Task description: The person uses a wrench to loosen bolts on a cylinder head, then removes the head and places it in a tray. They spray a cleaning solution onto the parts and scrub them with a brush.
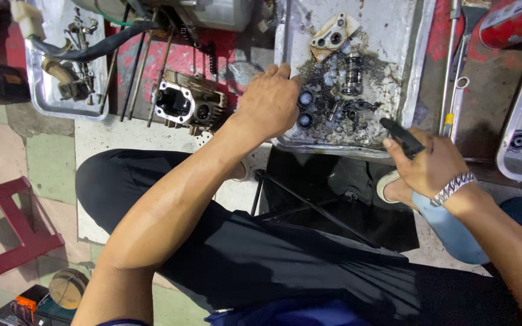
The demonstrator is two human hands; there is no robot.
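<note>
The right hand (pixel 425 162) is closing its fingers around a black handle (pixel 401 136), maybe of a brush, and the dark tip is pointing into the dirty metal tray (pixel 409 72). A silver watch band (pixel 453 187) is sitting on that wrist. The left hand (pixel 268 102) is reaching over the tray's left edge with its fingers bent down, and the fingertips are touching or nearly touching two small round parts (pixel 305 107); it is hard to see if the hand is really holding one. In the tray, small greasy engine bits (pixel 342 105) are lying in a black puddle, with a ribbed round piece (pixel 351 73) standing among them and a pale flat plate with holes (pixel 333 33) near the top. Just left of the tray, a cylinder head (pixel 187 104) is sitting on the red bench. Farther left, a second metal tray (pixel 61 90) is holding more parts. The person is sitting with legs in dark trousers (pixel 261 253) below both hands.
</note>
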